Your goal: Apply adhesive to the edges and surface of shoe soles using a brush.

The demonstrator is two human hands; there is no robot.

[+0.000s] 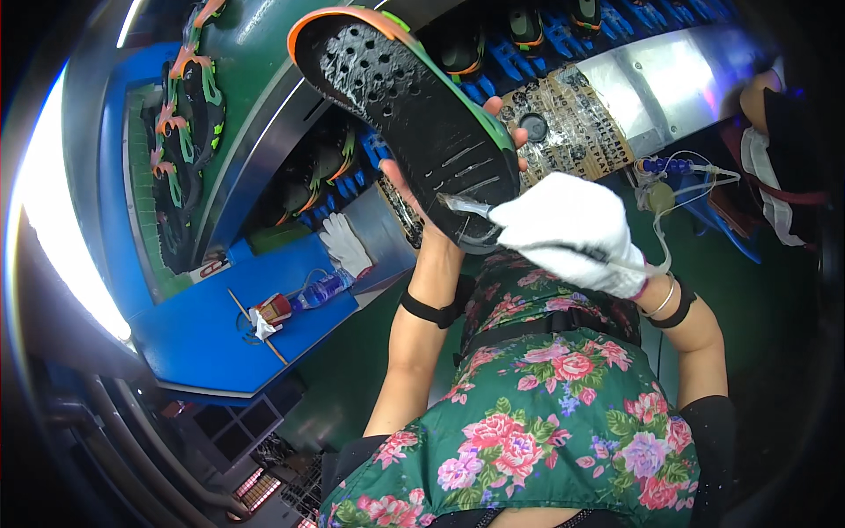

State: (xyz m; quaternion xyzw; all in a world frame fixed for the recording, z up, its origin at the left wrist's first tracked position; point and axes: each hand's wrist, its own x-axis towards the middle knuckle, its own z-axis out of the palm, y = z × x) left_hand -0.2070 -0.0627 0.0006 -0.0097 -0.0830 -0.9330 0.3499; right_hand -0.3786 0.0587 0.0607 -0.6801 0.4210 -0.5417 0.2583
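Our left hand [407, 189], fairly spread, grips black sole [400, 114]; our gloved right hand [568, 231] pinches brush [464, 205] against it.

A bottle [322, 289] lies on the blue table [198, 343] near a white glove [346, 246].

"What's hidden at twelve o'clock?"
"Most of the left hand [405, 187], behind the black sole [422, 114]."
"And the brush [462, 205]?"
"Its handle disappears into the white-gloved right hand [572, 231]."
"Ten o'clock?"
"A row of shoes [199, 107], cut off by the picture's edge."
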